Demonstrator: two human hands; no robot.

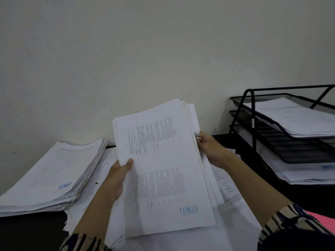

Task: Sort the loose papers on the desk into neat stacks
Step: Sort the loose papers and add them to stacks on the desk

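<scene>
I hold a thick bundle of printed papers (163,169) tilted up above the desk, its top sheet showing columns of text and a blue stamp near the lower corner. My left hand (117,176) grips the bundle's left edge, thumb on the top sheet. My right hand (210,147) grips the right edge with fingers curled behind the sheets. A tall stack of papers (54,176) with a blue stamp lies on the desk at the left. More loose sheets (226,185) lie under the bundle.
A black wire letter tray rack (253,124) stands at the right, with papers in its top and bottom tiers. The dark desk (27,232) meets a plain wall close behind. A pink sheet (320,220) shows at the lower right.
</scene>
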